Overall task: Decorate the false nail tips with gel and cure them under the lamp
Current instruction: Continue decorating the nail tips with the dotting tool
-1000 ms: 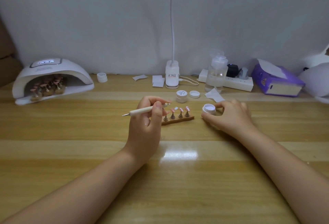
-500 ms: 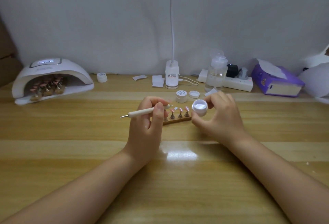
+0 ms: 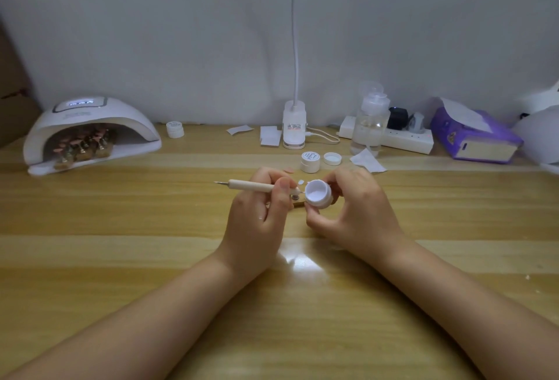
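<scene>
My left hand (image 3: pixel 260 213) grips a cream dotting pen (image 3: pixel 251 186) lying level, its right tip at the rim of a small open white gel jar (image 3: pixel 317 193). My right hand (image 3: pixel 354 213) holds that jar tilted toward me above the table. The wooden nail-tip stand (image 3: pixel 298 203) is almost wholly hidden behind both hands; one nail tip (image 3: pixel 301 181) shows above the pen. At far left the white curing lamp (image 3: pixel 90 131) is lit, with several stands of pink nail tips (image 3: pixel 84 145) inside it.
Behind my hands stand a closed white jar (image 3: pixel 310 162), a loose lid (image 3: pixel 332 158) and a paper scrap (image 3: pixel 367 161). Along the back: another small jar (image 3: pixel 175 129), a desk-lamp base (image 3: pixel 294 128), a pump bottle (image 3: pixel 370 122), a power strip (image 3: pixel 402 139), a purple tissue box (image 3: pixel 475 137).
My right hand lifted the open jar off the table and carried it left to the pen tip. The left hand stayed put, and the nail stand became hidden.
</scene>
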The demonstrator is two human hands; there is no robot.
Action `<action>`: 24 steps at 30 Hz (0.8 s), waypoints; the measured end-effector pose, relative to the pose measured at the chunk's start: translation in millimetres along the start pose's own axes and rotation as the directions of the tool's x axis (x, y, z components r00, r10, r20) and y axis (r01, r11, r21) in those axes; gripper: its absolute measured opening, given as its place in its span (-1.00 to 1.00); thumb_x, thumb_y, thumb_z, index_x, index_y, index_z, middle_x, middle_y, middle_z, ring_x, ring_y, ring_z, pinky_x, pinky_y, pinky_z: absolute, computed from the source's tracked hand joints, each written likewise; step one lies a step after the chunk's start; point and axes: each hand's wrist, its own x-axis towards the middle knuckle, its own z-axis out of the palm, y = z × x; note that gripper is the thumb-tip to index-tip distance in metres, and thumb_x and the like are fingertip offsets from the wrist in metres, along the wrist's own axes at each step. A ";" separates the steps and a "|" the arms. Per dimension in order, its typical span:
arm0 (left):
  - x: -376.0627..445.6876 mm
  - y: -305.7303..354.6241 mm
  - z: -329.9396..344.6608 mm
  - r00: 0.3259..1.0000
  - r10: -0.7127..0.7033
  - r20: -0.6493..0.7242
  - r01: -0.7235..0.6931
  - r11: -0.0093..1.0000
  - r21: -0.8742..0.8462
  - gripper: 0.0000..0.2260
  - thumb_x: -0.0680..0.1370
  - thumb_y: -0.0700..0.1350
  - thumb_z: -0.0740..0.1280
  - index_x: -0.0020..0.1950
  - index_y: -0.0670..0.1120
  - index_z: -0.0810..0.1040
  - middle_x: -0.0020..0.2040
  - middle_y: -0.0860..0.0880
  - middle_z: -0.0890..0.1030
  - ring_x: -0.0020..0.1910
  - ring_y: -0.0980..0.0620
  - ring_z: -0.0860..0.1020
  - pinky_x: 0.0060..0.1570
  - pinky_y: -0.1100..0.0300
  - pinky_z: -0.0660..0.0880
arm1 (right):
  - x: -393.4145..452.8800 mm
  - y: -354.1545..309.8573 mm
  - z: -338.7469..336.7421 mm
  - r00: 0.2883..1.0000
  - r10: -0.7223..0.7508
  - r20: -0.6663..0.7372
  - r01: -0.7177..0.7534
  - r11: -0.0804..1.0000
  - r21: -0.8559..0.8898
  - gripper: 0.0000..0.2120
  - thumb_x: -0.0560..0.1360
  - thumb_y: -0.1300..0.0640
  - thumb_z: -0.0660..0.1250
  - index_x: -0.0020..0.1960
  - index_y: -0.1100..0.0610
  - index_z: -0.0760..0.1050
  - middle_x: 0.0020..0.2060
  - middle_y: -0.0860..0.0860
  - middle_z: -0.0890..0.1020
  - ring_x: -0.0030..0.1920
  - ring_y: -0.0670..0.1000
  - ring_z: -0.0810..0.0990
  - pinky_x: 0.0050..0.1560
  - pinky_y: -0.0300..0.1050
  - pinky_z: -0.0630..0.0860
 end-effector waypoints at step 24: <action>0.7 0.0 -0.5 0.994 -0.076 0.073 0.069 0.993 0.097 -0.79 0.55 -0.07 0.15 -0.15 -0.12 0.50 -0.41 0.13 0.49 -0.35 0.08 0.49 -0.31 0.23 0.38 | -0.4 -2.1 0.5 0.998 -0.044 0.038 0.044 0.999 0.011 -0.78 0.26 0.18 0.50 -0.17 0.21 0.53 -0.32 0.00 0.56 -0.22 0.05 0.45 -0.16 -0.13 0.37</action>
